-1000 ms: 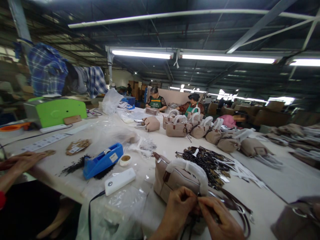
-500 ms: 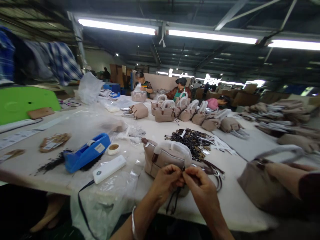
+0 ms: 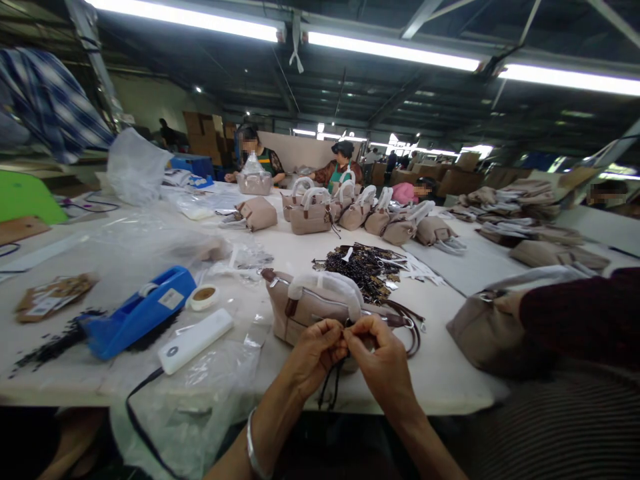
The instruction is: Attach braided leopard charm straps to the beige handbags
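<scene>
A beige handbag (image 3: 286, 308) with white-wrapped handles rests on the table in front of me. My left hand (image 3: 320, 350) and my right hand (image 3: 375, 350) meet at its front near a handle base, fingertips pinched together on a small dark cord. Two ends of that black cord (image 3: 330, 387) dangle below the fingers. What exactly lies between the fingertips is too small to tell. A brown strap (image 3: 415, 337) with metal rings lies at the bag's right side. Behind the bag is a pile of dark charms (image 3: 367, 270) with white tags.
Left on the table (image 3: 280, 393) are a blue tape dispenser (image 3: 135, 313), a tape roll (image 3: 203, 297), a white power bank (image 3: 195, 341) and plastic film. More handbags (image 3: 310, 219) line the back. At right, another person's hand (image 3: 507, 303) touches a bag (image 3: 493, 333).
The view has turned slightly right, so things appear further left. Both hands stay pinched together at the bag. The neighbour's dark sleeve reaches further into view at right.
</scene>
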`<state>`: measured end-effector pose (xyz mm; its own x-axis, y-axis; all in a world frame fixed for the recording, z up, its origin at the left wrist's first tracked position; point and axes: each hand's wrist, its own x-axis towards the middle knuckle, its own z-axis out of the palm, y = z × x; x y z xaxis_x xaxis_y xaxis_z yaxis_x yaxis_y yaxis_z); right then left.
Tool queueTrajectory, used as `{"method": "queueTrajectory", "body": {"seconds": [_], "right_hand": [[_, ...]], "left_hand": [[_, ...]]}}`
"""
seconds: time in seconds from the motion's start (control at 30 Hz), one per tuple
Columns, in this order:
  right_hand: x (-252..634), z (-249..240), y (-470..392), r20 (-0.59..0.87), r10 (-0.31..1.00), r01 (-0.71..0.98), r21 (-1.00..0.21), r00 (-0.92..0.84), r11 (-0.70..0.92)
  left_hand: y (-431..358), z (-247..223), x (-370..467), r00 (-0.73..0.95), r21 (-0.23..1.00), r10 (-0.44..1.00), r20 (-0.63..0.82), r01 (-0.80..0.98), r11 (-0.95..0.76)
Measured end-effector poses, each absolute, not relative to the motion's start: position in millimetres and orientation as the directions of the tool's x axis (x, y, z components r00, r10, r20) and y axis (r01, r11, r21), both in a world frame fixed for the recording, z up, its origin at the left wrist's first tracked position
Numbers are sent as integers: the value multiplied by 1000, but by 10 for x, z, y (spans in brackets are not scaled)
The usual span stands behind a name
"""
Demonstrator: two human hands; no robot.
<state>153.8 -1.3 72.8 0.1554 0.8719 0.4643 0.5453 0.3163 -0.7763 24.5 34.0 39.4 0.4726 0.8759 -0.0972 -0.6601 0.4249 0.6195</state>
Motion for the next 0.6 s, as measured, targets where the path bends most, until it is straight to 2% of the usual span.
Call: {"method": "queueTrajectory", "body": {"seconds": [0.2,0.33,0.4,0.47,0.6], "right_hand": [[1521,735,-1,489,857,576,-752,159,322],[1506,748,7,448,871,521,-802,201,292],[1524,739,18,359,909,414,-876,213,249],[1558,719,36,238,954,252,-949,181,189],[1617,672,66,107,989,3,-994,98,107]], "left_hand": [[304,412,275,415,684,906,-81,-638,353],[294,462,271,213,847,976,41,-526,79],[300,482,256,152,908,983,101,-418,-29],[305,491,245,145,934,982,123,-351,-65],[288,483,270,135,934,978,157,-341,-103]]}}
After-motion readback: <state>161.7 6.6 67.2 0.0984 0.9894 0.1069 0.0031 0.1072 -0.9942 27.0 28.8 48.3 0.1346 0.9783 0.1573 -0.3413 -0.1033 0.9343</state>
